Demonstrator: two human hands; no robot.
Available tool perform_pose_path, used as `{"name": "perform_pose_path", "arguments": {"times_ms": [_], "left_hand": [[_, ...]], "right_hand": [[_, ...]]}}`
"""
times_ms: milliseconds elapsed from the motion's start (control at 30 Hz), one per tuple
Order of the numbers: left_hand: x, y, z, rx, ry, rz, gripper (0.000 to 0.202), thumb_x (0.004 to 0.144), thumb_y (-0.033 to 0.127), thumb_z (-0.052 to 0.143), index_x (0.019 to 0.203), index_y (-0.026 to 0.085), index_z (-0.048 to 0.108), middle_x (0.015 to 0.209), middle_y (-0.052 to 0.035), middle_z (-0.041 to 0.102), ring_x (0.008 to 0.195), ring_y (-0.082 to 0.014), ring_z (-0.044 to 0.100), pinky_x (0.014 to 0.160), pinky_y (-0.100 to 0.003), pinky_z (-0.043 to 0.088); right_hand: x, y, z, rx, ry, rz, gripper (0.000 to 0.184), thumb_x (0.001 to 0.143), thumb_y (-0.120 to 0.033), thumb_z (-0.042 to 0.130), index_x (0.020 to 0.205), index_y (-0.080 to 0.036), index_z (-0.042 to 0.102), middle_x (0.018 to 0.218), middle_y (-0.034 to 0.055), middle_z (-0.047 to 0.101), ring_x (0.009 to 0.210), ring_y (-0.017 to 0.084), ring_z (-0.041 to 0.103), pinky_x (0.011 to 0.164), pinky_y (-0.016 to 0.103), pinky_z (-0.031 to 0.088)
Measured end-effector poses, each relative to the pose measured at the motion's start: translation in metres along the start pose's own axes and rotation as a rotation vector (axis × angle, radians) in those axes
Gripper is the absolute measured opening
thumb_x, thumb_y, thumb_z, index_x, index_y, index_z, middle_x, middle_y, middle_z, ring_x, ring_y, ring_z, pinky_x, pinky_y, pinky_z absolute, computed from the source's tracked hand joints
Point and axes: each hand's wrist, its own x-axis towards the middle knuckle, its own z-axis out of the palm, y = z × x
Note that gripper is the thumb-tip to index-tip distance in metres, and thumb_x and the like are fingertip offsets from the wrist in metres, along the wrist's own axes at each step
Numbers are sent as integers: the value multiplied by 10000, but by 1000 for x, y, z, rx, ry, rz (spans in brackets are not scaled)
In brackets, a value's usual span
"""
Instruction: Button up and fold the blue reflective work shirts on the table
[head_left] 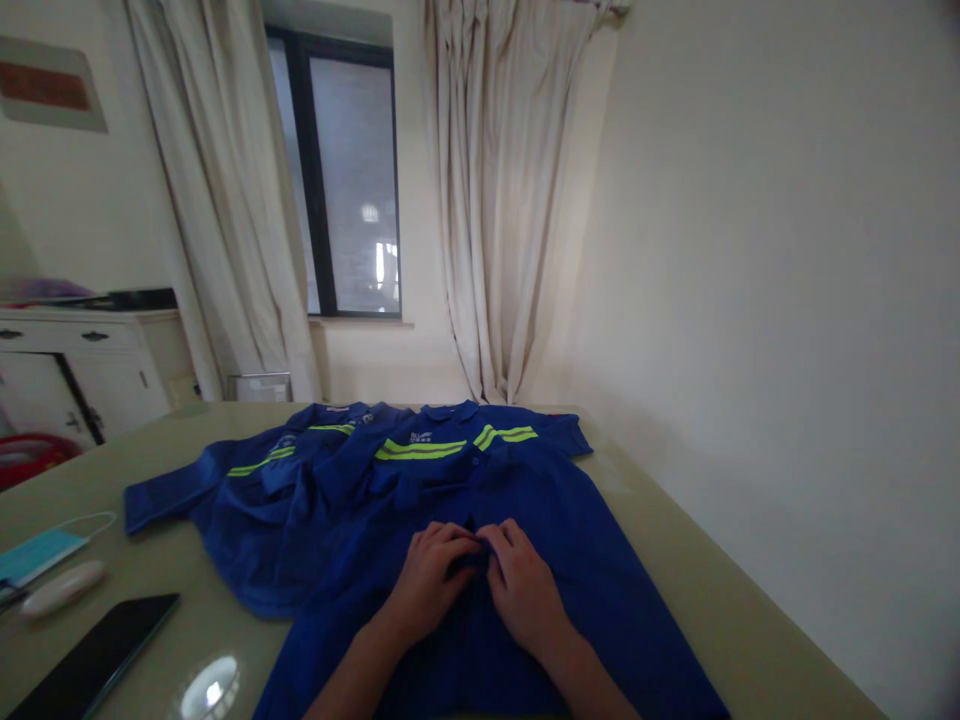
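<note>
A blue work jacket (585, 540) with yellow-green reflective bands lies spread front side up on the table, its collar at the far end. Both my hands meet over its front opening. My left hand (435, 570) pinches the cloth edge from the left, fingers bent. From the other side my right hand (521, 580) grips the same edge, its fingertips close to the left ones. A small fold of cloth stands up between them; whether a button is in it is hidden. One button (475, 461) shows higher up the front.
A second blue jacket (255, 540) lies crumpled to the left, partly under the first. On the table's (172, 650) left side are a black phone (97, 655), a pale oval object (64, 588) and a blue face mask (41, 557). A wall (787, 350) runs along the right.
</note>
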Motion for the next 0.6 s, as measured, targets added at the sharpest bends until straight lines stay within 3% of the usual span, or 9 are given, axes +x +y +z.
{"name": "perform_pose_path", "arguments": {"times_ms": [100, 167, 333, 467, 600], "left_hand": [[-1, 8, 4, -110, -92, -5, 568, 866, 217, 595, 1414, 352, 539, 1404, -2, 629, 1259, -231, 540, 1105, -431, 366], [-4, 10, 4, -172, -168, 16, 714, 816, 266, 664, 1492, 329, 443, 1459, -18, 589, 1308, -241, 517, 1175, -448, 296], [-15, 10, -12, -203, -309, 13, 809, 664, 481, 814, 1403, 284, 550, 1515, -67, 522, 1413, -316, 422, 1214, -473, 273], [-24, 12, -23, -128, -399, 58, 911, 573, 601, 836, 1405, 359, 557, 1610, -45, 393, 1466, -376, 333, 1202, -548, 280], [-27, 18, -20, -92, -412, 34, 916, 551, 629, 836, 1399, 437, 548, 1619, -15, 369, 1476, -402, 300, 1190, -590, 271]], "right_hand": [[-2, -3, -5, 115, -23, 110, 278, 974, -278, 463, 1210, -305, 608, 1072, 32, 693, 976, 208, 669, 851, 284, 467], [-3, 0, -7, 179, -50, 157, 319, 917, -334, 566, 1233, -298, 592, 1039, 27, 708, 953, 222, 674, 824, 295, 470], [2, 18, -7, 353, -52, 163, 482, 738, -121, 546, 1191, -263, 633, 770, -30, 621, 693, 166, 612, 665, 272, 435], [13, 34, -9, 682, 7, 269, 426, 741, -256, 648, 1164, -234, 606, 687, -64, 598, 573, 138, 562, 554, 247, 405], [20, 45, -13, 836, 32, 372, 453, 658, -418, 794, 1036, -221, 642, 668, -40, 661, 577, 153, 591, 559, 262, 440]]}}
